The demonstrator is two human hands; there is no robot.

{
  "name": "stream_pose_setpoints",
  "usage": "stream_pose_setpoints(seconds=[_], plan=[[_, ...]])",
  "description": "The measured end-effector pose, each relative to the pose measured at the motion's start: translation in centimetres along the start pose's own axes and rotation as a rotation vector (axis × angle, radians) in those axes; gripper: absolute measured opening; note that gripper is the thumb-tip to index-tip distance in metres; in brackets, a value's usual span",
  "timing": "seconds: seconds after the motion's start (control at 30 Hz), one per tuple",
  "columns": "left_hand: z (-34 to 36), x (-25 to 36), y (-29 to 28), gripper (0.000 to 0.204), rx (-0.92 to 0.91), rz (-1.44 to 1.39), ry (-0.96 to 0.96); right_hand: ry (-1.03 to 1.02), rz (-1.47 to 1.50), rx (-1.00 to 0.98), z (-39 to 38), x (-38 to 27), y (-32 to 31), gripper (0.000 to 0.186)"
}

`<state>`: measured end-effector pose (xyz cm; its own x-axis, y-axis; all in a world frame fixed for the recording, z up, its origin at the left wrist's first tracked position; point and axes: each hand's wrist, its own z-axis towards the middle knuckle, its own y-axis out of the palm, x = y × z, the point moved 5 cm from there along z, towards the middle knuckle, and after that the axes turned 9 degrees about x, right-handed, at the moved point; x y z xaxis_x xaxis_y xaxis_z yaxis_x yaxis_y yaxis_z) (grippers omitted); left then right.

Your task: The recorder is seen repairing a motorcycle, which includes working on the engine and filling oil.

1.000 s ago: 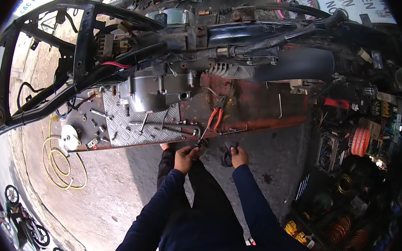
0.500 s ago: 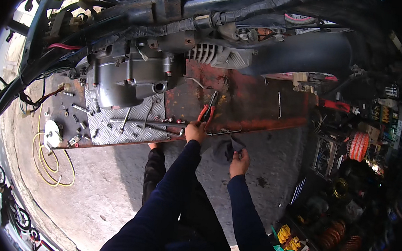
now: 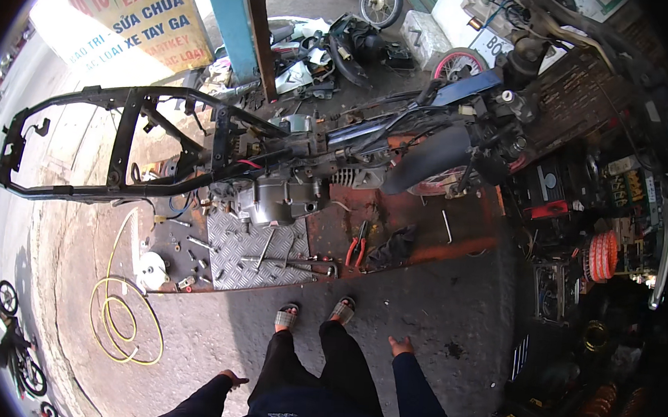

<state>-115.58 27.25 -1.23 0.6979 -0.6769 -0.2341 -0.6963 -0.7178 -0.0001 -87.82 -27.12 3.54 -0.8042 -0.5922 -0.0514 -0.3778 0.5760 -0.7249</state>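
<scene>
My left hand [image 3: 235, 378] hangs low beside my left leg, fingers stretched out and nothing in it. To the right of my legs, my right hand [image 3: 400, 346] is also free, its fingers apart. Both are away from the low work platform [image 3: 323, 241]. On the platform's front part lie red-handled pliers [image 3: 357, 245] and, touching or very near them on the right, a crumpled dark cloth [image 3: 391, 247]. A stripped motorcycle frame [image 3: 125, 145] with its engine [image 3: 276, 201] stands over the platform.
Loose tools and small parts lie on a ribbed metal plate [image 3: 256, 249]. A white round container [image 3: 153, 271] sits at the platform's left end, near a coiled yellow hose [image 3: 122, 325] on the floor. Crowded shelves with an orange coil [image 3: 599, 255] line the right side.
My left hand has let go of the pliers and my right hand of the cloth, which now lies on the platform. Both hands have drawn back, and the view has widened.
</scene>
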Motion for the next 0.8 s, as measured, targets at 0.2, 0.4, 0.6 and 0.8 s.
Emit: stream_pose_setpoints(seconds=[0.2,0.4,0.6,0.8], plan=[[-4.3,9.8,-1.7,0.098,-0.099,-0.6,0.19,0.308,0.952,-0.583,-8.8,15.8,10.1,0.072],[-10.2,30.6,-5.4,0.071,0.16,0.295,0.41,0.518,0.686,-0.648,-5.4,34.0,11.7,0.036],[-17.9,52.0,5.8,0.043,0.331,0.719,0.33,0.306,0.532,0.197,-5.0,50.2,6.5,0.033],[-21.9,70.4,27.9,0.035,0.057,1.521,0.801,0.235,0.371,0.066,-0.9,63.5,4.8,0.028]])
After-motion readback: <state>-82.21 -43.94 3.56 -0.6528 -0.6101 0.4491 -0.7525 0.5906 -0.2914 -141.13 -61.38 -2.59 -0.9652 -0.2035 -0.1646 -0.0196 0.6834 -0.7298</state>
